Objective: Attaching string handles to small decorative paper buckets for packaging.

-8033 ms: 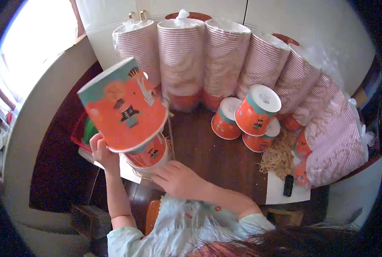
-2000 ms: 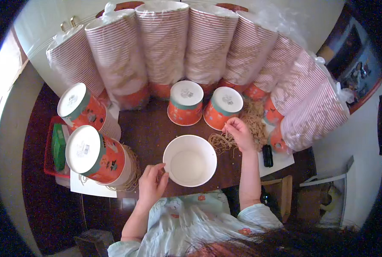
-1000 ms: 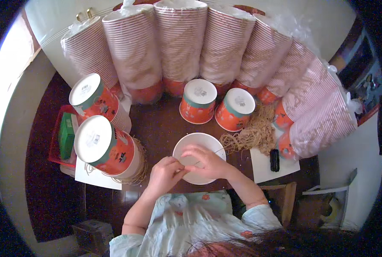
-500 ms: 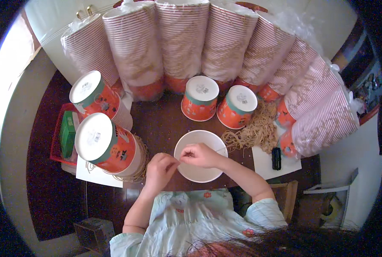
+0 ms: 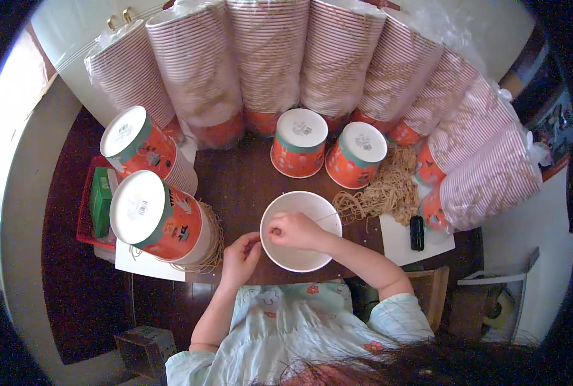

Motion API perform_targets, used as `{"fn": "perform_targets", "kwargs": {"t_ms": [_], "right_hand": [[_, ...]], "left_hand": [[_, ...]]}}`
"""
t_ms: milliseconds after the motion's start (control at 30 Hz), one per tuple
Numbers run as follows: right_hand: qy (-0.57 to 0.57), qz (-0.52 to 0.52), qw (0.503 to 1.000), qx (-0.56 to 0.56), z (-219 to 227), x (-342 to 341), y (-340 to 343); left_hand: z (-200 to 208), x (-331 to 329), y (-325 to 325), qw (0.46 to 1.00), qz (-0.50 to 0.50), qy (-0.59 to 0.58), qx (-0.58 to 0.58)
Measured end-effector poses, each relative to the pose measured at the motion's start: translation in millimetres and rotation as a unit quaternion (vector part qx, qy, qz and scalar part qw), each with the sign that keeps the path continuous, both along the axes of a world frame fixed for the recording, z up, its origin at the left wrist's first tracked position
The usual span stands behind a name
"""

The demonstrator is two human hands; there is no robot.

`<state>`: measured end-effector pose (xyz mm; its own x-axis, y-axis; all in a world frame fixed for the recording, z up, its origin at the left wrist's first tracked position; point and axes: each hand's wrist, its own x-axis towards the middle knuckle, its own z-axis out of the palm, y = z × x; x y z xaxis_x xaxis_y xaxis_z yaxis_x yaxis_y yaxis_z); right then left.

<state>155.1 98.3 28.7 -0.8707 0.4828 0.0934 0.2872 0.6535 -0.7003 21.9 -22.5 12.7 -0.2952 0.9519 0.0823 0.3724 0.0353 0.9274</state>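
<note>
Right now we count one open tub (image 5: 304, 258) standing upright on the brown table (image 5: 228, 177), its white inside facing up, just in front of us. Our two hands are apart but close: the left hand (image 5: 240, 258) has its fingertips at the tub's left rim, while the right hand (image 5: 293, 230) hangs over the opening with its fingers curled. One thin strand (image 5: 329, 216) shows between the right hand and the tub's right side; we cannot tell what either hand is clamped on.

Beyond the tub we have two orange cups (image 5: 299, 151), upside down and side by side. To our left stand two piles (image 5: 182, 222), each topped with an upturned orange cup, and string loops lie around the nearer one. Past them is one red basket (image 5: 86, 209) with one green box (image 5: 101, 202) in it.

Eight tall wrapped stacks (image 5: 268, 61) curve along the back and right. On our right we see one heap of string (image 5: 396, 188), and one black object (image 5: 417, 233) on white paper (image 5: 436, 242).
</note>
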Motion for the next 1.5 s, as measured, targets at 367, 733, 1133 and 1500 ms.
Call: {"fn": "perform_targets", "kwargs": {"t_ms": [367,733,1133,1500], "right_hand": [[0.006,-0.009,0.999,0.041,-6.5,-2.3,-1.9],[0.009,0.013,1.0,0.017,-9.8,-2.5,-0.8],[0.01,0.002,1.0,-0.015,-5.2,-1.4,-1.8],[-0.012,-0.002,1.0,-0.016,-7.7,-2.2,-1.0]], "left_hand": [[-6.5,1.0,-0.4,1.0,0.007,-0.026,-0.012],[1.4,-0.4,3.1,0.992,0.008,0.117,0.039],[0.6,-0.4,3.8,0.993,0.01,0.112,0.039],[-1.6,-0.6,3.9,0.994,0.011,0.101,0.034]]}}
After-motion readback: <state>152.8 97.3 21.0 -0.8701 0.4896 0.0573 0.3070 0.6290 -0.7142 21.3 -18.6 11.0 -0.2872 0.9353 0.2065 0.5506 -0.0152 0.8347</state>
